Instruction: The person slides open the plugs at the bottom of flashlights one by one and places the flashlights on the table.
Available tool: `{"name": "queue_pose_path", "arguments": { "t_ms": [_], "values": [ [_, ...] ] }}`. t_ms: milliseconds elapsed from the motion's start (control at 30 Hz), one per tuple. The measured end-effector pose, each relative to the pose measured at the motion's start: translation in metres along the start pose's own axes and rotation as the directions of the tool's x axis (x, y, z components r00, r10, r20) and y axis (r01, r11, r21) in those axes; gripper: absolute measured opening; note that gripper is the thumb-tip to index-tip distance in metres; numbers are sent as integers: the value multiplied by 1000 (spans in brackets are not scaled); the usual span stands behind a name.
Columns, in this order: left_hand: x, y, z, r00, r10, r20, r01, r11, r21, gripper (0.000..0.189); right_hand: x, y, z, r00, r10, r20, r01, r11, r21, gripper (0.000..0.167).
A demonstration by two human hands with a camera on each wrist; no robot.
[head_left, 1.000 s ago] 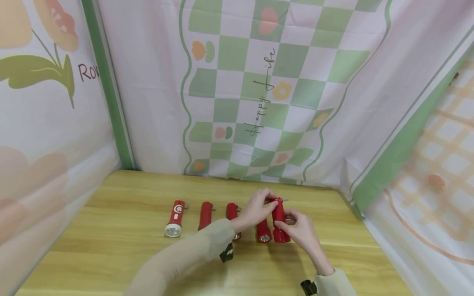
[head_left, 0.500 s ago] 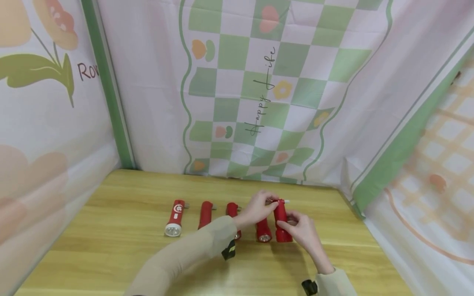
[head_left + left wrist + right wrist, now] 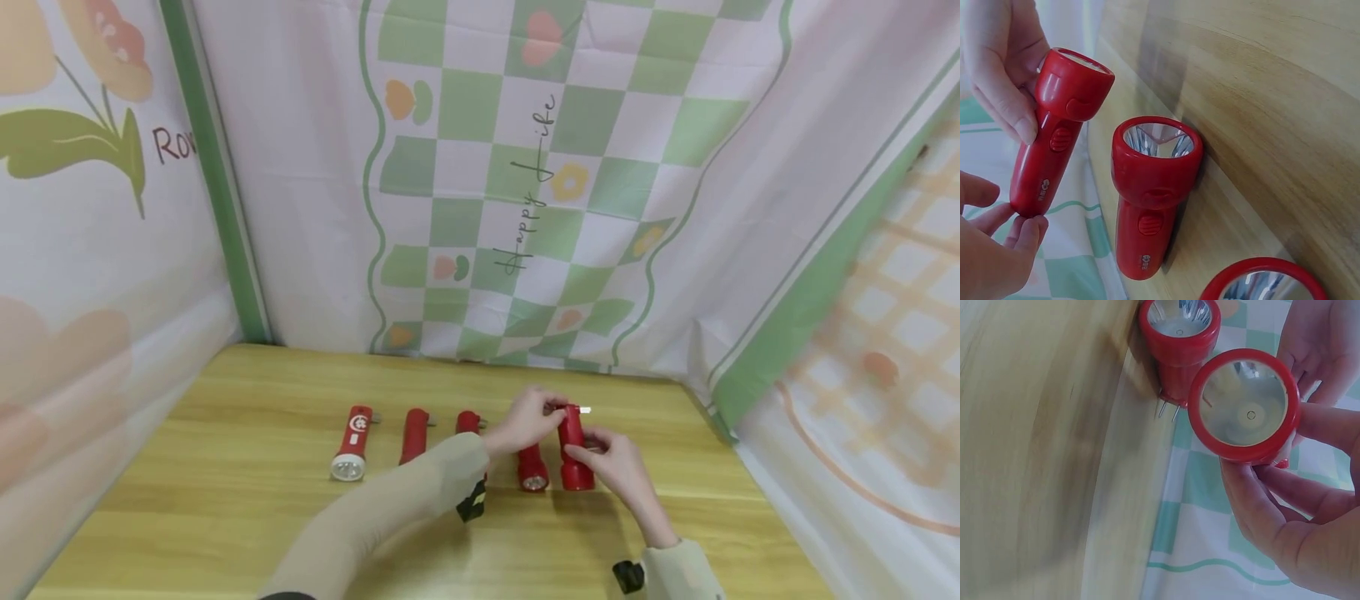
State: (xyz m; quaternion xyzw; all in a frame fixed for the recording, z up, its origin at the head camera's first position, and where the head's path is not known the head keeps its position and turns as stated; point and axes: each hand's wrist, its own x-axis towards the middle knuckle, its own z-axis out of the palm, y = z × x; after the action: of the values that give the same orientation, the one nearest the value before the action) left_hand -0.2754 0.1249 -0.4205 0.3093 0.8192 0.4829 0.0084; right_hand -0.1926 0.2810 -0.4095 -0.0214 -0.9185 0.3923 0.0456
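A red flashlight (image 3: 577, 473) is held by both hands at the right end of a row of flashlights. My left hand (image 3: 527, 421) pinches its tail end, where metal plug prongs (image 3: 586, 410) stick out to the right. The right hand (image 3: 615, 462) grips its body just behind the head, thumb on the near side. In the left wrist view, the held flashlight (image 3: 1050, 150) is tilted, its slide switch showing. Its round clear lens (image 3: 1244, 403) faces the right wrist camera. Close to its left lies another red flashlight (image 3: 532, 468), partly hidden by the left hand.
Farther left on the wooden table (image 3: 225, 500) lie a red flashlight (image 3: 468, 422) partly behind the left sleeve, another red one (image 3: 415, 433), and a red one with a white head (image 3: 352, 450). Patterned curtains (image 3: 480, 250) stand behind and on both sides.
Both hands have shifted slightly to the right with the flashlight, widening the gap to its neighbour. Its prongs now catch more light. The other flashlights stay where they were.
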Motion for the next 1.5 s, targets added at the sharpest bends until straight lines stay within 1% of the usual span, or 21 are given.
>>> {"name": "queue_pose_path", "arguments": {
  "t_ms": [67, 300, 467, 700, 833, 967, 1200, 1333, 1500],
  "values": [
    [1, 0, 1, 1000, 3, 1, -3, 1000, -6, 29, 1, 1, -1, 1000, -3, 5, 3, 1000, -14, 43],
    [3, 1, 6, 1000, -19, 14, 19, 1000, 2, 31, 2, 7, -1, 1000, 10, -1, -10, 999, -42, 44],
    [4, 0, 9, 999, -32, 18, 31, 999, 22, 34, 3, 9, -2, 1000, 19, 2, -19, 998, -64, 45],
    [7, 1, 12, 999, -26, 23, 24, 998, 61, 32, 5, 12, -2, 1000, 26, 11, -25, 996, -84, 41],
    [7, 2, 14, 998, -51, 45, 49, 997, 54, 32, 6, 15, -1, 999, 30, 14, -29, 996, -83, 40],
    [7, 3, 17, 996, -67, 62, 63, 996, 64, 32, 7, 17, -2, 999, 43, 23, -41, 996, -85, 41],
    [4, 7, 18, 990, -75, 116, 61, 992, 114, 34, 8, 21, -2, 997, 65, 37, -61, 994, -92, 41],
    [3, 7, 20, 987, -72, 143, 49, 986, 156, 29, 9, 23, -3, 996, 75, 40, -71, 992, -103, 40],
    [2, 8, 23, 983, -101, 155, 72, 981, 181, 30, 11, 25, -2, 994, 102, 45, -96, 988, -120, 41]
  ]
}}
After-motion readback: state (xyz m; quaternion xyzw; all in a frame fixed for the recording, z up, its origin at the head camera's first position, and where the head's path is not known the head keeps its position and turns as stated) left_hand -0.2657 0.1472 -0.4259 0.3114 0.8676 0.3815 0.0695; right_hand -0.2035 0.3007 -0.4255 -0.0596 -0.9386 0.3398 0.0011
